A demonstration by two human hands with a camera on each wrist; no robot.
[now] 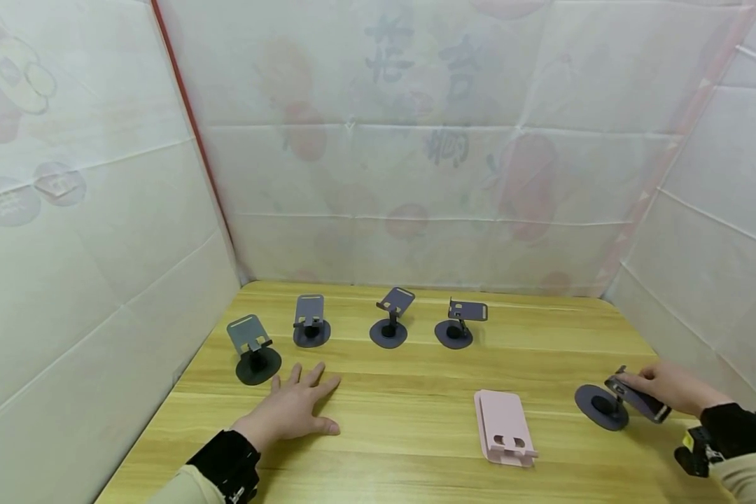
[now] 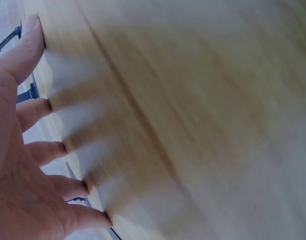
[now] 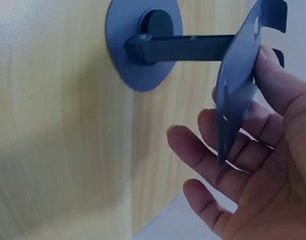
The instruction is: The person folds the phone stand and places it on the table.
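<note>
A wooden counter point(image 1: 416, 392) sits inside a white fabric enclosure, seen from above by a person whose two hands reach onto it. The right hand point(image 1: 668, 387) is near the right edge of the counter, holding the tilted plate of a dark blue phone stand point(image 1: 611, 404); the wrist view shows the thumb on one face of the plate and the fingers point(image 3: 203, 150) spread loosely behind the other (a light pinch, not a fist). The stand's round base rests flat on the counter, just to the left of the hand. The left hand point(image 1: 292, 409) lies palm down on the counter near the front-left, fingers straight and spread, holding nothing. Just beyond its fingertips stands a grey-green phone stand point(image 1: 254, 348). Three more dark blue stands point(image 1: 387, 318) line up along the back edge. A pale pink folded stand point(image 1: 502, 425) lies flat between the two hands, nearer the right one.
</note>
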